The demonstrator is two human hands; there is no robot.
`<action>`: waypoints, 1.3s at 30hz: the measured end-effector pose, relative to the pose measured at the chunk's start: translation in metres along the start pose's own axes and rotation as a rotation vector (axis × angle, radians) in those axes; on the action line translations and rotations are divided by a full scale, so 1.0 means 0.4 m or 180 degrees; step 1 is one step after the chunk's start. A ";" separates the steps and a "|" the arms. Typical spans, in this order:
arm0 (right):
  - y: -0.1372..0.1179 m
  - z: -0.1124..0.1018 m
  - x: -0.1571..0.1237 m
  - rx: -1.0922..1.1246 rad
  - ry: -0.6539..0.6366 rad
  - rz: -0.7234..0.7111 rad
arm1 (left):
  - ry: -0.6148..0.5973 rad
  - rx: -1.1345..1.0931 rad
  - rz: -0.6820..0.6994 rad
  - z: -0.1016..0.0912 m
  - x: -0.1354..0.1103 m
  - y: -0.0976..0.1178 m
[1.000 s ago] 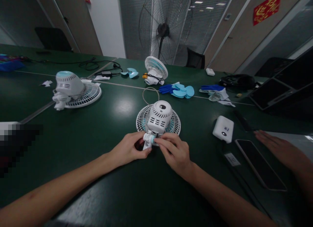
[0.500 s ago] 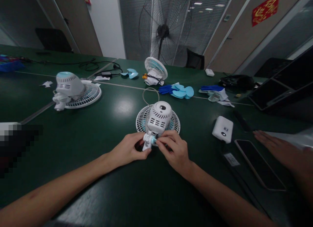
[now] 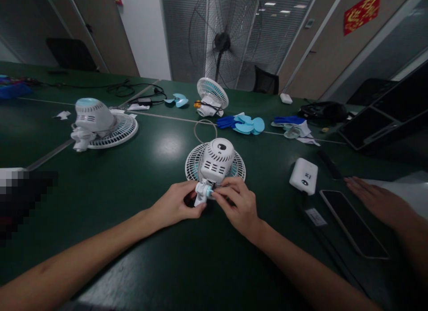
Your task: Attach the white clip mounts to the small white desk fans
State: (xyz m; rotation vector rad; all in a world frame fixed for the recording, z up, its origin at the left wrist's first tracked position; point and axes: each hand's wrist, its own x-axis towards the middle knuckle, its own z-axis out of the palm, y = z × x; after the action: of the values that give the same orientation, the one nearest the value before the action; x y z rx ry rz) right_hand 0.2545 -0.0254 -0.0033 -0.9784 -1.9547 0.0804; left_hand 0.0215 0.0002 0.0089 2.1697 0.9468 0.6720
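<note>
A small white fan (image 3: 218, 158) lies with its grille (image 3: 192, 164) down on the green table, motor housing up. At its near end is a white clamp bracket (image 3: 201, 193) with a light-blue knob (image 3: 209, 192) on its right side. My left hand (image 3: 180, 201) is closed around the bracket from the left, thumb at its lower end. The fingertips of my right hand (image 3: 238, 203) pinch the knob from the right and partly cover it. A thin cable loops behind the housing.
Another white fan (image 3: 95, 123) lies face down at left; a third (image 3: 212, 98) stands behind. Blue fan blades (image 3: 249, 125) and gloves (image 3: 294, 127) lie beyond. At right are a white power bank (image 3: 303, 176), a phone (image 3: 352, 224) and another person's hand (image 3: 377, 199).
Both my hands keep their hold on the bracket and knob, with hardly any visible movement. The view has shifted slightly. At right the other person's hand has moved a little.
</note>
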 end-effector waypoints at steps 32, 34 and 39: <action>-0.009 -0.015 -0.007 -0.0503 0.0057 -0.0569 | -0.0010 -0.0007 -0.0002 0.004 -0.003 -0.007; -0.008 -0.015 -0.006 -0.0566 0.0046 -0.0566 | -0.0002 0.0008 0.0001 0.003 -0.003 -0.005; -0.009 -0.012 0.001 -0.0481 0.0107 -0.0382 | -0.0007 0.0042 0.0017 0.003 -0.002 -0.006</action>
State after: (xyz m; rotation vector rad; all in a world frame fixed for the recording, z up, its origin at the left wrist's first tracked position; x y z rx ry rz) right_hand 0.2557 -0.0291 0.0012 -0.9504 -2.0062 -0.1529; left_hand 0.0207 0.0002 0.0062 2.1849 0.9469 0.6675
